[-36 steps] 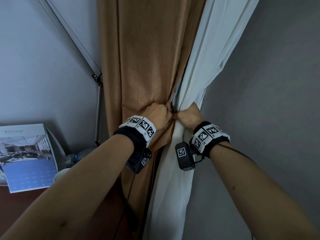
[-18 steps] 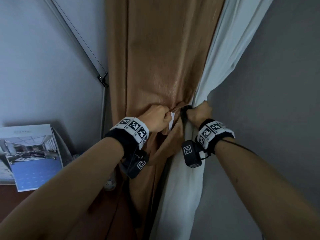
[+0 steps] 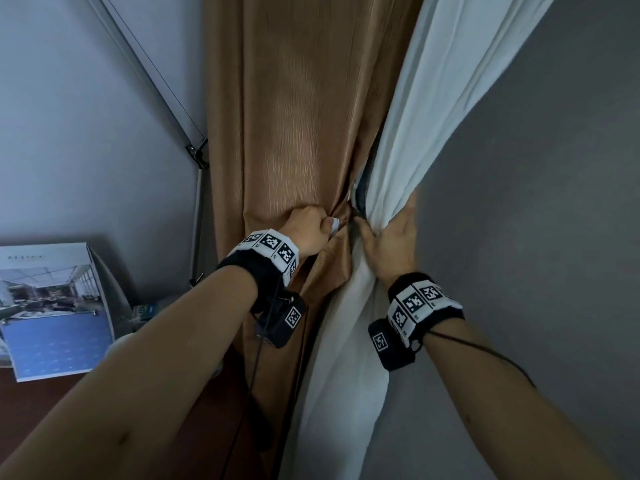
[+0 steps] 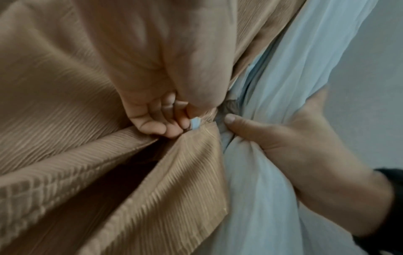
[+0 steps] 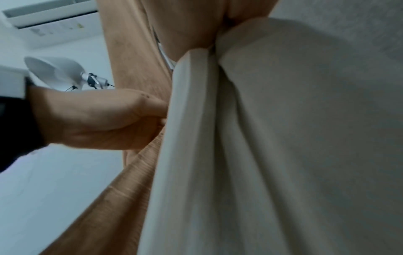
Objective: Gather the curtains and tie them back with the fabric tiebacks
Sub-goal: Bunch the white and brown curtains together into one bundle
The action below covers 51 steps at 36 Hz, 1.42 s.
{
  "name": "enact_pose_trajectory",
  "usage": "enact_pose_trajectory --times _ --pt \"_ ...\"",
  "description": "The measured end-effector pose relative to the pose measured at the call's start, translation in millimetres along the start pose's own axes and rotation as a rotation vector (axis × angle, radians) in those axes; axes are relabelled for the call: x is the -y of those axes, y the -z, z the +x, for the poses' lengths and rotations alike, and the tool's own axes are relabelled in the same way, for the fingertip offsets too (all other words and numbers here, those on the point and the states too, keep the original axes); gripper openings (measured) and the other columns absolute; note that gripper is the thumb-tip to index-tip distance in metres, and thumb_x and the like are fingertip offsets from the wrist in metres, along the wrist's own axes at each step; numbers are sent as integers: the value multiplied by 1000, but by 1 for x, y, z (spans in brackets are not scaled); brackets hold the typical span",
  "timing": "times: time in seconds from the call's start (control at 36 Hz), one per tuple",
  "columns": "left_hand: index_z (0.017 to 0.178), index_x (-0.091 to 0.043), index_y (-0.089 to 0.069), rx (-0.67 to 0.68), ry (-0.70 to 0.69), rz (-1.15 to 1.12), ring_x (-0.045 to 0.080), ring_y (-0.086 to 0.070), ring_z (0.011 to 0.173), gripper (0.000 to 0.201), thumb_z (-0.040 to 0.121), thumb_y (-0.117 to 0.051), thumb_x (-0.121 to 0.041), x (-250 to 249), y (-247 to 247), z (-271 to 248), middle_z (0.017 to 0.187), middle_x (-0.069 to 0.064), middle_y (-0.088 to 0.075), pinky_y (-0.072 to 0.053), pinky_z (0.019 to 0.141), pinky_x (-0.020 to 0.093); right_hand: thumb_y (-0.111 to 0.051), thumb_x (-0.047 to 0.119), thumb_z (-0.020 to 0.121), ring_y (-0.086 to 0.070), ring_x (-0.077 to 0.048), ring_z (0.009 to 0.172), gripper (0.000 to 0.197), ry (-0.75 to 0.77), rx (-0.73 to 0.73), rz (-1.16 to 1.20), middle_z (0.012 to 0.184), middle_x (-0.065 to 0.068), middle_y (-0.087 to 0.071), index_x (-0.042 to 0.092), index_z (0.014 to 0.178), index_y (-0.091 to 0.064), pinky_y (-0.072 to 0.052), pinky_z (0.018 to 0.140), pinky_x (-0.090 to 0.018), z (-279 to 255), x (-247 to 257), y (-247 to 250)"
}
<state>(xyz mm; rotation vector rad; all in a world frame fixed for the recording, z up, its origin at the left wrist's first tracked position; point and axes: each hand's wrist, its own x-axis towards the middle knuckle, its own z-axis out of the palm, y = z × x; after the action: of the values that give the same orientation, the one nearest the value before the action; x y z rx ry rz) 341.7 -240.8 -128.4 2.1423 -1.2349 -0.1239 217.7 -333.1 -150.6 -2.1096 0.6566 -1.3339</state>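
Observation:
A brown ribbed curtain (image 3: 298, 133) hangs at centre, with a white sheer curtain (image 3: 433, 98) bunched against its right side. My left hand (image 3: 310, 228) is a fist at the gathered waist of the brown cloth. In the left wrist view its fingers (image 4: 161, 122) pinch a small pale tab (image 4: 194, 123) on a hemmed brown strip (image 4: 196, 172), seemingly the tieback. My right hand (image 3: 389, 240) wraps the white curtain, thumb (image 4: 231, 119) in front and fingers behind the folds. A dark piece (image 3: 358, 195) shows between the two curtains; I cannot tell what it is.
A picture booklet (image 3: 52, 306) stands on a dark wooden table (image 3: 34, 410) at lower left. A metal pole with a clamp (image 3: 198, 209) runs beside the brown curtain. A grey wall (image 3: 536, 237) fills the right. The right wrist view shows a lamp (image 5: 54, 72) and an air conditioner (image 5: 50, 17).
My right hand has gone from a fist beside the left one to a wider grasp around the white curtain, slightly right and lower. The left hand keeps its hold.

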Motion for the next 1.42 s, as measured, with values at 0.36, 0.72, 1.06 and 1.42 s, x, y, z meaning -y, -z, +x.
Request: enact_pose_trajectory --times 0.36,0.72,1.06,1.42 --pt "86 -2 -62 75 -45 -142 31 -67 82 28 100 -44 -18 5 -5 2 89 16 -69 -56 81 47 -82 32 73 -48 -28 125 132 -351 249 28 141 -20 -45 26 146 29 -29 87 -14 23 21 7" --pt "63 -9 -46 7 -174 1 18 -48 61 34 97 -48 -13 -13 -4 2 60 -1 -48 -34 58 23 -76 11 77 -54 -23 120 87 -379 212 7 129 -8 -58 15 149 -27 -34 84 -10 40 -5 -14" --pt "67 4 -52 7 -297 -14 10 -50 56 30 96 -46 -5 -25 -1 -6 63 2 -56 -33 56 9 -72 11 78 -58 -27 115 85 -393 113 -36 126 -14 -60 16 149 -27 -36 81 -11 52 -13 -18" --pt "52 -17 -33 -102 -253 -65 10 -34 52 47 93 -55 -12 -16 61 -5 54 -2 -34 -31 49 20 -67 28 84 -46 -34 125 78 -444 161 -222 133 -20 -50 7 147 -26 -39 101 -28 64 -23 -5"
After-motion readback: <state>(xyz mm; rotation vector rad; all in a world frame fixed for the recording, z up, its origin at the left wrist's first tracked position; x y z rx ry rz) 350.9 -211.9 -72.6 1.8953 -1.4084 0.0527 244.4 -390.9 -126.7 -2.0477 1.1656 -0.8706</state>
